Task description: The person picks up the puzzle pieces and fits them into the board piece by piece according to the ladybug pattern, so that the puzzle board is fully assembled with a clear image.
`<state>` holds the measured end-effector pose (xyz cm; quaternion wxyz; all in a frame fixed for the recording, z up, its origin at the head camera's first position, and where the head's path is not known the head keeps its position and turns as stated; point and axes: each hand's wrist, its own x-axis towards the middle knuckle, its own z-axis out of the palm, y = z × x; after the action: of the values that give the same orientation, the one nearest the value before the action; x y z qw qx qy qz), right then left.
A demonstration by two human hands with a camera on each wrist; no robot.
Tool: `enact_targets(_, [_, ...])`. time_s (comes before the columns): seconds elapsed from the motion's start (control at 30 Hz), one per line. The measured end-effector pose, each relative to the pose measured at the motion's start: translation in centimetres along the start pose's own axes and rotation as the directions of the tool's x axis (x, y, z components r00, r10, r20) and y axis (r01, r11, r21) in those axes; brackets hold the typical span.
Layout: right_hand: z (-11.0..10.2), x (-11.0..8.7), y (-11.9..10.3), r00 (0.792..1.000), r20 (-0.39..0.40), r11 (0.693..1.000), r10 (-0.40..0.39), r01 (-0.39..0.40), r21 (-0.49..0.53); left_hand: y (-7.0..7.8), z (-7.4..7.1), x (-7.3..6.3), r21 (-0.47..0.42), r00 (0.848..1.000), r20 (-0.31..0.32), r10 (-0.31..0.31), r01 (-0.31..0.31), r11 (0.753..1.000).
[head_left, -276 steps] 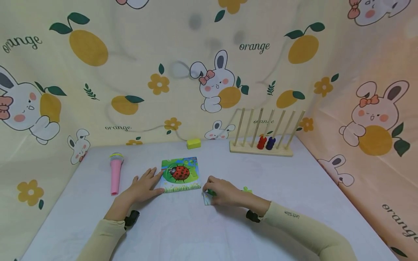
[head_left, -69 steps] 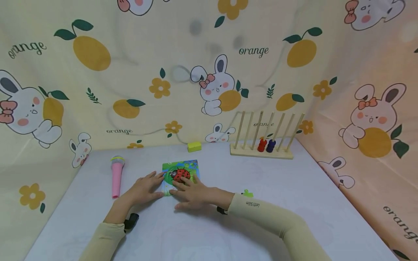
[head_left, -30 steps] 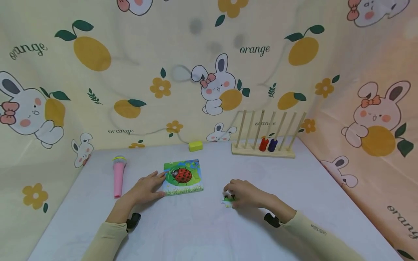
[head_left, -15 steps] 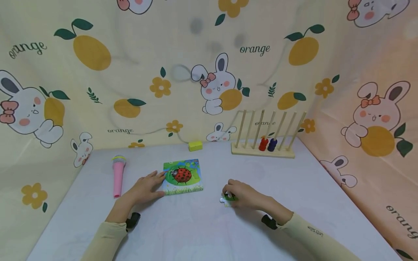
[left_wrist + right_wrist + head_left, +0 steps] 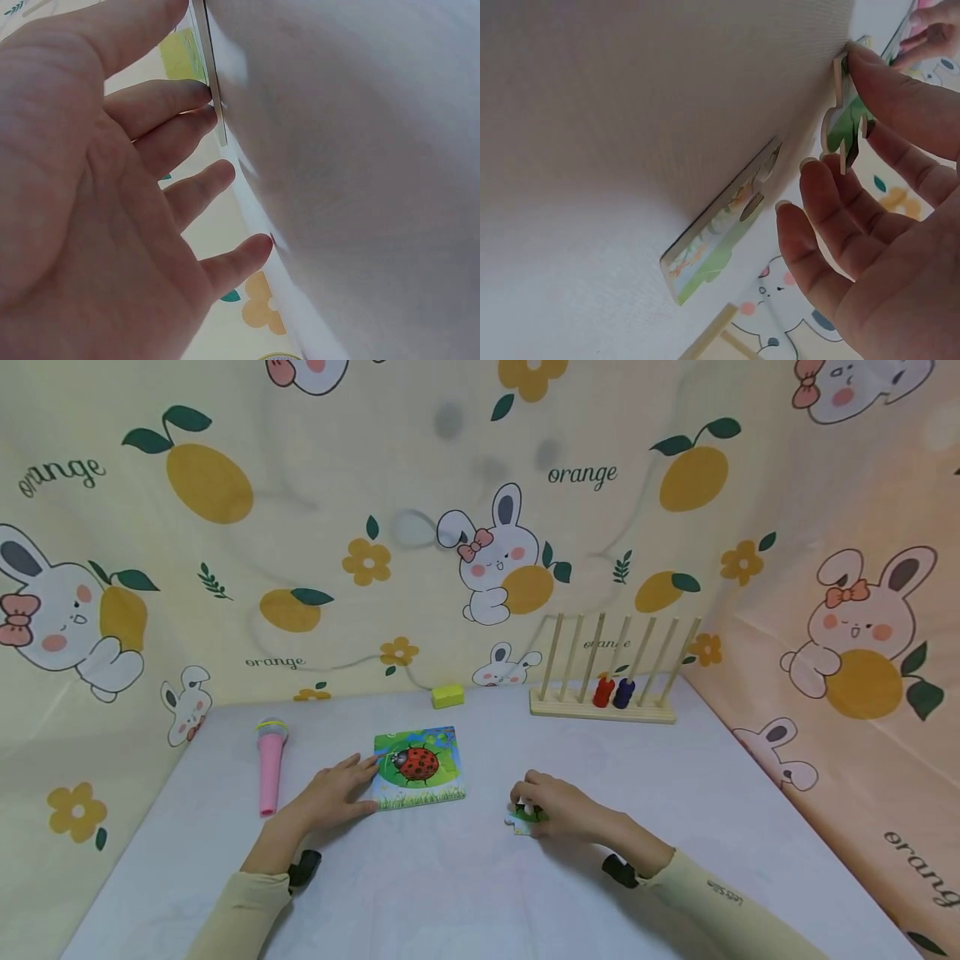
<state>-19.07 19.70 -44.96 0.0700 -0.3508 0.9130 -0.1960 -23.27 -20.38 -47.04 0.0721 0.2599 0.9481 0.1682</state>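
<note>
A square picture board (image 5: 444, 777) with a red ladybug lies on the table. My left hand (image 5: 330, 797) has its fingers extended, fingertips and thumb at the board's left edge. The left wrist view shows those fingertips by the thin side of the board (image 5: 213, 79). Right of the board, my right hand (image 5: 562, 810) pinches a jigsaw puzzle piece (image 5: 519, 825) with green and pale blue print, at the table surface. Up close, the thumb and fingers grip this puzzle piece (image 5: 842, 120). A second puzzle piece (image 5: 716, 244) lies flat beside the hand; in the head view it is hidden.
A pink toy microphone (image 5: 271, 772) lies left of my left hand. At the back are a yellow block (image 5: 447, 696) and a wooden peg rack (image 5: 600, 708) with red and dark blue beads (image 5: 623, 693). A patterned cloth (image 5: 300, 510) hangs behind the table.
Earlier, my right hand held a piece near the board, then lay spread over the board. It has since moved right and pinched another puzzle piece. My left hand has stayed by the board.
</note>
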Motion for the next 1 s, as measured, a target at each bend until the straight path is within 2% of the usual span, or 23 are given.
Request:
enact_targets(0.3, [0.12,0.0,0.19,0.999,0.034,1.0,0.026,-0.025,-0.004,0.03,0.01,-0.05,0.004,1.0,0.005,-0.001,0.001,1.0])
enact_targets(0.67, [0.3,0.1,0.2,0.999,-0.037,0.999,-0.036,0.035,-0.023,-0.02,-0.06,-0.14,-0.006,1.0,0.003,-0.002,0.002,1.0])
enact_targets(1.0, [-0.02,0.25,-0.17,0.995,-0.059,0.997,-0.075,0.074,-0.026,-0.08,0.01,-0.08,0.019,0.999,-0.014,0.03,-0.029,0.999])
